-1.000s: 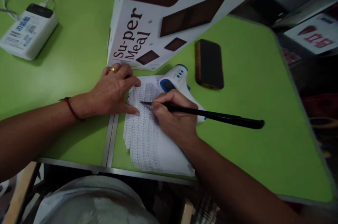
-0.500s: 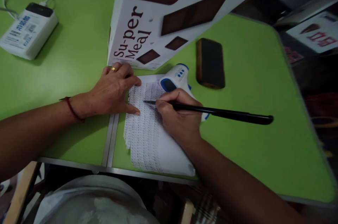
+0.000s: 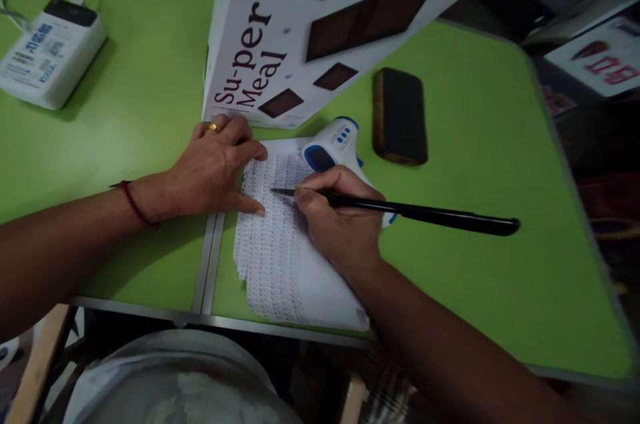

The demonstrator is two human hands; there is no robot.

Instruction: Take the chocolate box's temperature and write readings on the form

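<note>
Sheets of paper (image 3: 275, 257) covered in rows of small writing lie on the green table. My right hand (image 3: 340, 217) grips a long black pen (image 3: 440, 216), its tip at the written rows. At the left edge of the paper, my left hand (image 3: 215, 164) rests with thumb and fingers apart, thumb and a fingertip on the sheet. A white and blue infrared thermometer (image 3: 333, 144) lies across the paper's upper right, partly hidden behind my right hand. Just beyond my left fingers stands a white box (image 3: 295, 31) with brown print.
A dark phone-like block (image 3: 400, 116) lies right of the box. At the upper left is a white device (image 3: 53, 54) with a cable. A metal seam (image 3: 207, 264) crosses the table (image 3: 480, 297) left of the paper. Shelved items stand beyond the right edge.
The view has shifted very slightly, so the box and white device sit a little higher. Both hands and the pen hold nearly the same place on the paper.
</note>
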